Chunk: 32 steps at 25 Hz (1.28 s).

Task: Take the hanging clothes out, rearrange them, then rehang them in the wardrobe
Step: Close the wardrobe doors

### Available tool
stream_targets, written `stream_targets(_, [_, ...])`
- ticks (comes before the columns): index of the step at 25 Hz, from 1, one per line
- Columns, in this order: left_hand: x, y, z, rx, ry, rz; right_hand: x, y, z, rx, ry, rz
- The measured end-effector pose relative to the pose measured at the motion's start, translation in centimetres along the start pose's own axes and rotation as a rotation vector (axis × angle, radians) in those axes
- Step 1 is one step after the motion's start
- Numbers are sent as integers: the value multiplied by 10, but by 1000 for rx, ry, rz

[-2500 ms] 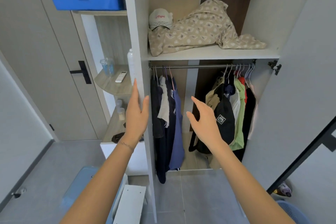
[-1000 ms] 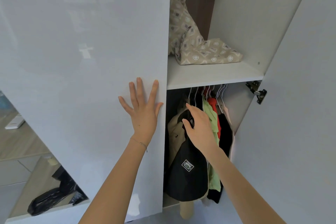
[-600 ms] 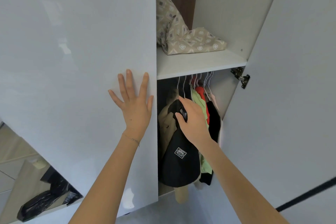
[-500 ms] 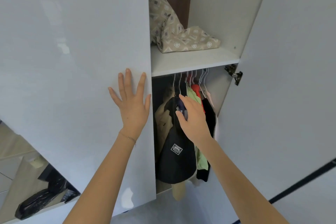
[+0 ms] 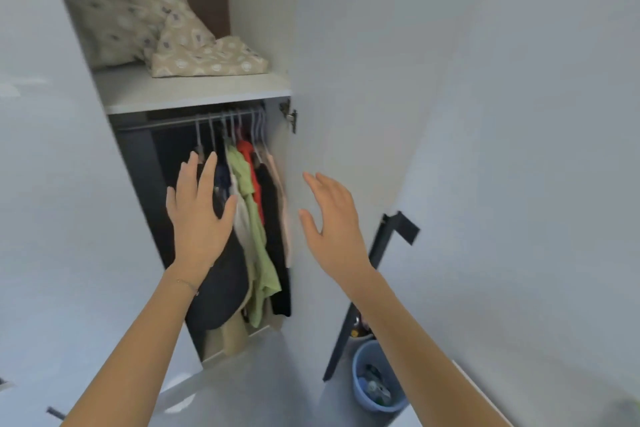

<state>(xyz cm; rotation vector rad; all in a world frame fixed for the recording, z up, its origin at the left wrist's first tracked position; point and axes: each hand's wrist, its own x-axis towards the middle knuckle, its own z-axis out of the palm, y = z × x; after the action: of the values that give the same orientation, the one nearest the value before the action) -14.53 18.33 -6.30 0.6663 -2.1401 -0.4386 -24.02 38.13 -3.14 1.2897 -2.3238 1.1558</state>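
Both hands empty: left hand (image 5: 199, 218) splayed flat before a rounded black garment (image 5: 221, 288); right hand (image 5: 332, 222) loose, fingers straight, before the glossy white door (image 5: 346, 80). Hanging clothes (image 5: 256, 218), soft green, red and black cloth, bunch on thin pale hangers (image 5: 232, 123) along the metal rail (image 5: 166, 122), below beige patterned bedding (image 5: 194, 52).

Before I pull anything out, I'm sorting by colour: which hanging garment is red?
The red-orange garment, hanging between the light green shirt and the black garment; no other is red.
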Motion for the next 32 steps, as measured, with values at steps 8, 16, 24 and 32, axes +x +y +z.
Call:
stream_targets(8, [-27,79,37,-60,-51,41,-46,59,-78,39,239,121])
stream_targets(16, [-31,90,22,-9,-58,67,-11,61,-76,484,57,472])
stream_targets(24, [-34,61,-5,-31,38,-25,-27,17,-28,501,-14,195])
stream_targets(32, [-11,-45,-61,92,183,-145,29,-45,81,137,-207,-195])
